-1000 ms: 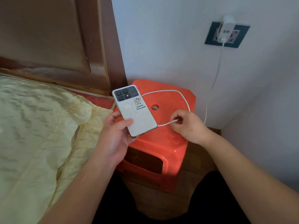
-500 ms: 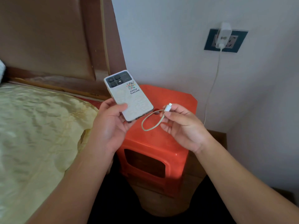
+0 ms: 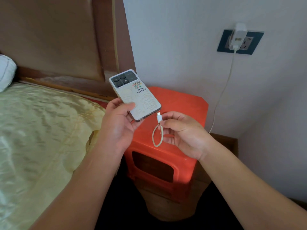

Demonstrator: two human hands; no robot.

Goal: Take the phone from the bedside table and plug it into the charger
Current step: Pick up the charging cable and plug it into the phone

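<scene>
Bedside stool (image 3: 186,103), phone (image 3: 135,95) beside plug (image 3: 159,117)

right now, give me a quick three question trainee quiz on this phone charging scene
1. True or false: the cable plug is already seated in the phone.
2. Which hand holds the phone? A) left hand B) right hand C) neither
3. Fill in: the charger sits in the wall ____.

Key:
1. False: the plug is pinched in the right hand's fingers, just short of the phone's bottom edge.
2. A
3. socket, above the orange stool.
</scene>
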